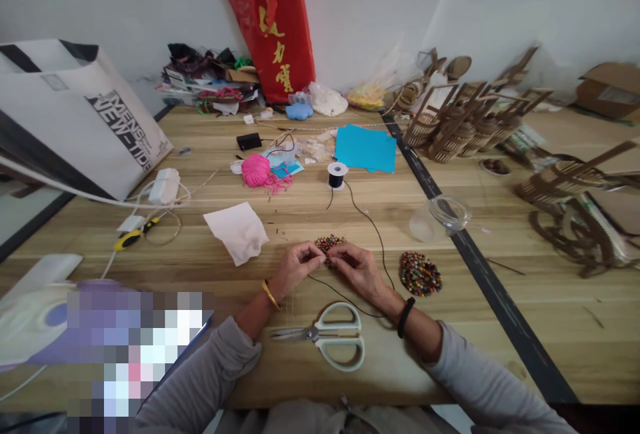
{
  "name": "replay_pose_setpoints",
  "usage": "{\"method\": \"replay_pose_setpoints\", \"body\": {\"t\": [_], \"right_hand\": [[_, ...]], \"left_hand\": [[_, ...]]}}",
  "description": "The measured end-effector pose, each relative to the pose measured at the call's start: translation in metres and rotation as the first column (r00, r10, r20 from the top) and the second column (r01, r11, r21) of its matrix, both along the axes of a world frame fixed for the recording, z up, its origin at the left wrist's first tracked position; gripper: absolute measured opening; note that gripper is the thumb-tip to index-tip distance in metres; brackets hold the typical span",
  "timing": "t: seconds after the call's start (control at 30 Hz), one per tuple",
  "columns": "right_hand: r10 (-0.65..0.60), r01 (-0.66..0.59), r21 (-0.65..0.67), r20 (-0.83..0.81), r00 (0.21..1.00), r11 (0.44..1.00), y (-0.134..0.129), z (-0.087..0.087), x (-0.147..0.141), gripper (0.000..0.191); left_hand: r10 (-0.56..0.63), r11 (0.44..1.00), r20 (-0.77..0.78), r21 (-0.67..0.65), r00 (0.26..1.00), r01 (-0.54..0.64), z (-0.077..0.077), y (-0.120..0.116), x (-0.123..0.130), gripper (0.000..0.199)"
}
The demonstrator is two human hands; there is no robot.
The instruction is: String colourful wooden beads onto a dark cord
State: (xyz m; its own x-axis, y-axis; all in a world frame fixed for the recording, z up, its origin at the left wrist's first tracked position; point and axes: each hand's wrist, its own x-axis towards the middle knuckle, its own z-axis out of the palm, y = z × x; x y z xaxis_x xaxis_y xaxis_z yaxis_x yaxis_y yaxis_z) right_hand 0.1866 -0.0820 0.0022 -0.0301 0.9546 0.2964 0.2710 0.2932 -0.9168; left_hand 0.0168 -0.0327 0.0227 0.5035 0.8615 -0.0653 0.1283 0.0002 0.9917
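Note:
My left hand (300,265) and my right hand (357,270) meet at the centre of the table, each with thumb and finger pinched at the near edge of a small pile of multicoloured beads (330,243). What the fingertips hold is too small to make out. A black cord (373,224) runs from a white-flanged spool (337,176) round past my right hand and back under it toward my fingers. Right of my right hand lies a coiled heap of bead strands (420,274). White-handled scissors (325,335) lie below my hands, blades pointing left.
A white cloth (239,233) lies left, near pink yarn (256,171). Blue sheets (365,148) and a clear round container (449,214) sit beyond my right hand. A yellow cutter (131,239), a white bag (85,117) and woven bamboo items (453,131) stand farther out.

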Motion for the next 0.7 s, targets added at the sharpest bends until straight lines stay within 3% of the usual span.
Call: {"method": "replay_pose_setpoints", "body": {"t": [0.7], "right_hand": [[0.007,-0.006,-0.042,0.015,1.000,0.999,0.0000,-0.0016,0.0012,0.013]], "left_hand": [[-0.010,0.998,-0.037,0.055,0.999,0.012,-0.0049,0.0011,-0.0006,0.017]]}}
